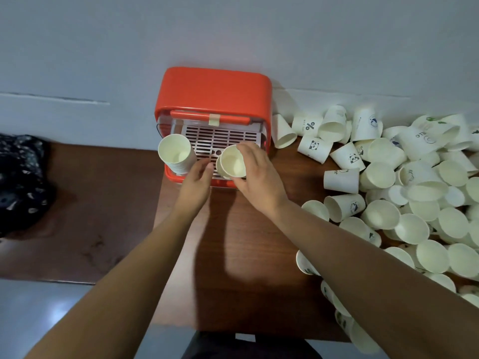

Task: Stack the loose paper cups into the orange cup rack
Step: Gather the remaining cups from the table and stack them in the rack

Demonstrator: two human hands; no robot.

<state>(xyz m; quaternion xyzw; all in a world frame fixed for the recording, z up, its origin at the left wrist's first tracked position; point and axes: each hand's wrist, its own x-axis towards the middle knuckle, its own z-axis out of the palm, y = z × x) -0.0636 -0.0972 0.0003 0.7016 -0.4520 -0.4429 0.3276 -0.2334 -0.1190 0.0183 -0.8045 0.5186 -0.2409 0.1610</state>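
head view: right hand (255, 174) grip encircles paper cup (233, 163) over rack (212, 99).

Wooden table (233, 255) (orange rack (215, 92), loose cups (414, 203))

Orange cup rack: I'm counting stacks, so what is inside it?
Inside the orange cup rack: a cup stack at left, a slotted tray, and a second stack under the right hand. Stack depths are hidden.
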